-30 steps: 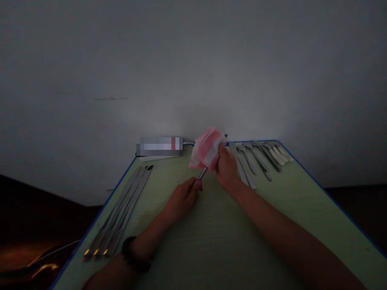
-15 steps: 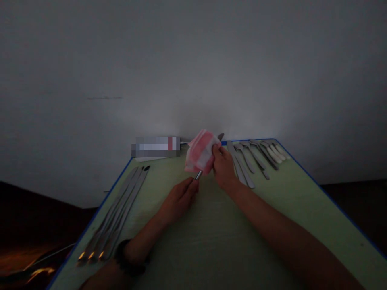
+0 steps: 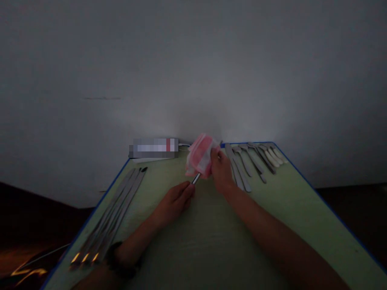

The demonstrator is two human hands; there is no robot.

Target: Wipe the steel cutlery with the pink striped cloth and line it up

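Tabletop (image 3: 211, 245), right hand (image 3: 222, 171) beyond left hand (image 3: 173, 201)

Dim, softly blurred, wall (image 3: 193, 72) faintly shadowed, orange glints lower left

No legible txt, back-edge obj. (image 3: 153, 148) — pixelated

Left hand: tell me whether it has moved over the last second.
Yes, slightly: the left hand has drawn left and back toward the person, judged against the table's far right corner.
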